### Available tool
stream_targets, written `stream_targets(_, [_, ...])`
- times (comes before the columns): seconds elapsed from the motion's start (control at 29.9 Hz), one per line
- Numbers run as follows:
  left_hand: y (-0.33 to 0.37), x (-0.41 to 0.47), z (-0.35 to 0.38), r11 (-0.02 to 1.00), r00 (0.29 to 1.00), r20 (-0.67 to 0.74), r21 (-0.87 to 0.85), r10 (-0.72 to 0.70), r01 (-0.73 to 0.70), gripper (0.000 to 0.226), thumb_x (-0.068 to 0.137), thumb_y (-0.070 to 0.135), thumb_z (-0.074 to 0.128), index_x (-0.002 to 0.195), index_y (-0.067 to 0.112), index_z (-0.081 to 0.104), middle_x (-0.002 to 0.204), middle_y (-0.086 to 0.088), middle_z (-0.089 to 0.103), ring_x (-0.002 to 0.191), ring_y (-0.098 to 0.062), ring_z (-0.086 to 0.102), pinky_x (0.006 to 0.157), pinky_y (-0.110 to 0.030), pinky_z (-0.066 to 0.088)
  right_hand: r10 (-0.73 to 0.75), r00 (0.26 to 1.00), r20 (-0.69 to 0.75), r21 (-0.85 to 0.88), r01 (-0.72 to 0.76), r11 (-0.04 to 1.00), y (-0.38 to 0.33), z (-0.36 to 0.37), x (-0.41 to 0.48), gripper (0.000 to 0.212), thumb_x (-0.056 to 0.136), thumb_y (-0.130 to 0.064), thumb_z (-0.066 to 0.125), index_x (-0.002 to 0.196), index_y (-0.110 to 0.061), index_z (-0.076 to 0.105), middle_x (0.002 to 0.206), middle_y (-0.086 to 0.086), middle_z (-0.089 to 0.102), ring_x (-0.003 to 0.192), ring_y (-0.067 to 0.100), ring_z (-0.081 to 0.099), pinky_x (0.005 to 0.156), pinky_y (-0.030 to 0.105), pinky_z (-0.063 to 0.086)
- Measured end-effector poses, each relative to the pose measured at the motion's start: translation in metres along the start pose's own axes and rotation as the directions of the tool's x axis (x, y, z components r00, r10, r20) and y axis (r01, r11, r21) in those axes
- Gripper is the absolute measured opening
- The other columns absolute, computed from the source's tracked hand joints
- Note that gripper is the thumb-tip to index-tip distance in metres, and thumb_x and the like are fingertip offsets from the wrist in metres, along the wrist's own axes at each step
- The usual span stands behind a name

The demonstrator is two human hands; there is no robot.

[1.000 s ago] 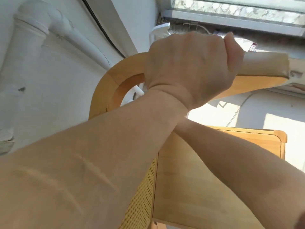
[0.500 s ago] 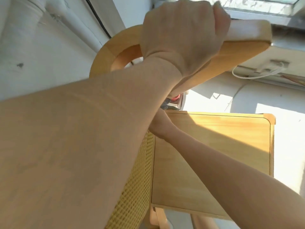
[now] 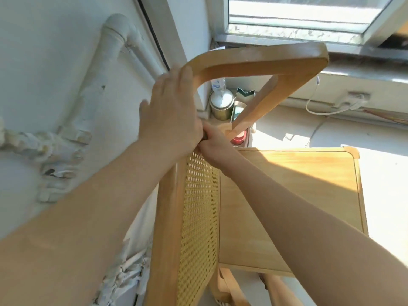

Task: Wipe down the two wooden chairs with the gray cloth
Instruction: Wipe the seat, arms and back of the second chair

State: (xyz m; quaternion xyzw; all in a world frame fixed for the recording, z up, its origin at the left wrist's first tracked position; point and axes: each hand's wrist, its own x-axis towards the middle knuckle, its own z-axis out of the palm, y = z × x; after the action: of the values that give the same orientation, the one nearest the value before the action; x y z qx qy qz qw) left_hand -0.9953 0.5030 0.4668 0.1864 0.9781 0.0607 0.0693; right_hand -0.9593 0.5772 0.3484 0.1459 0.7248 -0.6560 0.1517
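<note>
Honey-yellow chair (image 3: 254, 60), white wall (image 3: 44, 85)
Seat (image 3: 287, 195) shows fine grain; cane back (image 3: 199, 217) is a lattice of small holes; pipe (image 3: 110, 47) white, gray cloth (image 3: 204, 138) dark, tin (image 3: 221, 107) olive, white-topped.

Your chair (image 3: 165, 217) stands before you, its woven back (image 3: 198, 217) left of the seat (image 3: 287, 195), its armrest (image 3: 254, 60) arching above. Behind it, in the corner under the window (image 3: 298, 16), stands a can (image 3: 221, 107), a bottle (image 3: 218, 83) behind that. A pipe (image 3: 110, 51) climbs the wall on your left; a cable (image 3: 326, 109) lies below the sill to the right.

White wall (image 3: 44, 51), pipe (image 3: 110, 45) (flaking paint), sunlit window (image 3: 298, 12) above.
</note>
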Motion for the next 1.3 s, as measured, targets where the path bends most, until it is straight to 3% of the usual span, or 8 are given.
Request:
stream_targets(0.13, [-0.012, -0.077, 0.005, 0.691, 0.845, 0.285, -0.487, -0.452, 0.534, 0.054, 0.093, 0.048, 0.048, 0.139, 0.021, 0.036, 0.121, 0.004, 0.059, 0.103, -0.013, 0.059, 0.084, -0.028, 0.046, -0.108, 0.989, -0.098, 0.177, 0.124, 0.976, -0.031, 0.005, -0.042, 0.057, 0.081, 0.014, 0.037, 0.126, -0.012, 0.058, 0.110, 0.009, 0.066, 0.104, 0.023, 0.060, 0.089, 0.033, 0.052])
stream_targets(0.37, [-0.003, -0.133, 0.020, 0.698, 0.875, 0.143, -0.549, -0.463, 0.460, 0.030, 0.100, 0.046, 0.028, 0.112, 0.027, 0.047, 0.073, 0.019, 0.048, 0.067, -0.010, 0.045, 0.067, -0.032, 0.032, -0.085, 0.995, 0.046, 0.405, 0.059, 0.913, -0.034, 0.028, -0.147, 0.041, 0.080, 0.007, 0.044, 0.112, -0.009, 0.064, 0.089, 0.003, 0.063, 0.088, 0.008, 0.056, 0.078, 0.022, 0.046])
stream_targets(0.57, [-0.003, -0.133, 0.023, 0.740, 0.887, 0.099, -0.515, -0.450, 0.433, 0.031, 0.101, 0.043, 0.027, 0.111, 0.021, 0.047, 0.071, 0.017, 0.043, 0.072, -0.017, 0.043, 0.068, -0.032, 0.033, 0.265, 0.964, -0.004, 0.589, -0.212, 0.780, -0.007, 0.031, -0.190, 0.047, 0.088, -0.051, 0.054, 0.087, -0.008, 0.073, 0.086, 0.018, 0.071, 0.083, 0.029, 0.065, 0.086, 0.056, 0.047])
stream_targets(0.74, [-0.005, -0.132, 0.023, 0.722, 0.895, 0.111, -0.553, -0.431, 0.416, 0.029, 0.101, 0.042, 0.028, 0.106, 0.021, 0.046, 0.071, 0.016, 0.047, 0.068, -0.015, 0.045, 0.066, -0.031, 0.031, 0.180, 0.982, -0.057, 0.675, -0.095, 0.731, -0.005, 0.063, -0.191, 0.032, 0.087, -0.023, 0.059, 0.116, -0.010, 0.065, 0.111, 0.010, 0.069, 0.104, 0.021, 0.063, 0.098, 0.045, 0.047])
stream_targets(0.9, [-0.012, -0.131, 0.023, 0.615, 0.904, 0.193, -0.677, -0.382, 0.404, 0.022, 0.102, 0.038, 0.029, 0.108, 0.025, 0.045, 0.079, 0.018, 0.051, 0.070, 0.006, 0.051, 0.057, -0.015, 0.034, 0.187, 0.977, -0.105, 0.257, -0.155, 0.954, 0.004, 0.081, -0.193, 0.046, 0.101, -0.025, 0.047, 0.145, -0.019, 0.037, 0.135, -0.012, 0.032, 0.119, -0.009, 0.033, 0.105, 0.011, 0.020])
stream_targets(1.04, [-0.015, -0.152, 0.020, 0.511, 0.900, 0.279, -0.749, -0.334, 0.422, 0.033, 0.102, 0.043, 0.028, 0.128, 0.033, 0.044, 0.102, 0.022, 0.053, 0.087, 0.011, 0.050, 0.071, -0.006, 0.034, 0.225, 0.971, -0.075, 0.139, -0.213, 0.967, 0.014, 0.086, -0.190, 0.013, 0.102, -0.036, 0.037, 0.095, -0.030, 0.046, 0.123, -0.001, 0.036, 0.111, 0.008, 0.033, 0.107, 0.031, 0.026])
stream_targets(1.17, [-0.017, -0.205, 0.024, 0.460, 0.889, 0.335, -0.765, -0.312, 0.451, 0.023, 0.101, 0.039, 0.034, 0.122, 0.040, 0.043, 0.106, 0.030, 0.053, 0.092, 0.023, 0.048, 0.072, 0.005, 0.032, 0.266, 0.964, 0.007, 0.232, -0.260, 0.937, 0.003, 0.083, -0.206, 0.042, 0.103, -0.038, 0.035, 0.135, -0.012, 0.043, 0.138, 0.007, 0.048, 0.120, 0.011, 0.046, 0.106, 0.026, 0.030])
stream_targets(1.3, [-0.023, -0.267, 0.036, 0.330, 0.854, 0.392, -0.801, -0.342, 0.500, 0.031, 0.100, 0.034, 0.038, 0.126, 0.027, 0.053, 0.113, 0.016, 0.061, 0.106, 0.004, 0.058, 0.082, -0.007, 0.043, 0.050, 0.992, -0.119, 0.248, -0.019, 0.969, -0.005, 0.105, -0.250, 0.024, 0.099, -0.031, 0.040, 0.112, -0.015, 0.052, 0.108, 0.010, 0.060, 0.101, 0.014, 0.058, 0.098, 0.041, 0.045])
